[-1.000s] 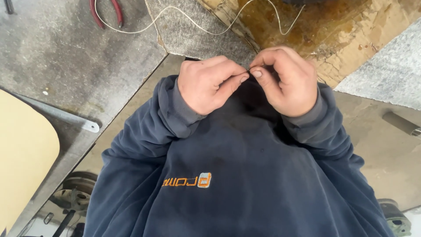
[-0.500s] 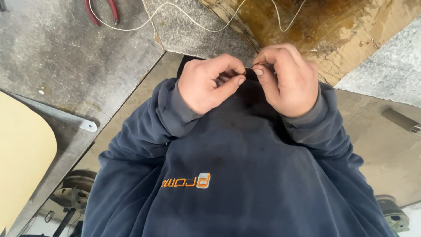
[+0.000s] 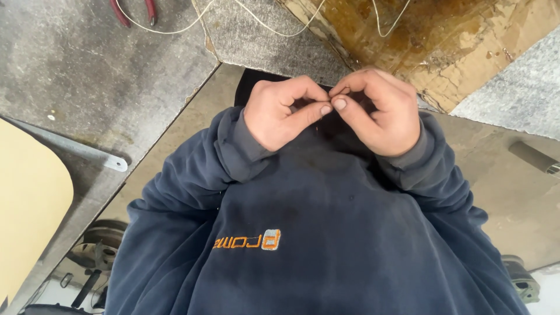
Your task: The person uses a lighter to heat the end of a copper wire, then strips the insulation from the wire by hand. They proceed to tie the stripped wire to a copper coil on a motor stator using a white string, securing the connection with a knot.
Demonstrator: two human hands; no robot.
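Observation:
My left hand (image 3: 280,114) and my right hand (image 3: 379,114) meet in front of my chest, over my dark blue sweatshirt (image 3: 303,233). Thumbs and forefingers of both hands touch and pinch something very small, which looks like a thin strand of wire (image 3: 330,100); most of it is hidden by the fingers. The other fingers are curled in. A pale thin wire (image 3: 274,29) lies in loops on the bench beyond my hands.
Red-handled pliers (image 3: 137,11) lie at the top left on the grey bench top (image 3: 87,70). Stained brown cardboard (image 3: 443,35) covers the bench at the top right. A metal bracket (image 3: 87,153) and a pale yellow board (image 3: 29,204) are at the left, and a grey cylinder (image 3: 534,157) at the right.
Both hands stay pinched together in the same place. The fingertips shift only slightly and the view drifts a little.

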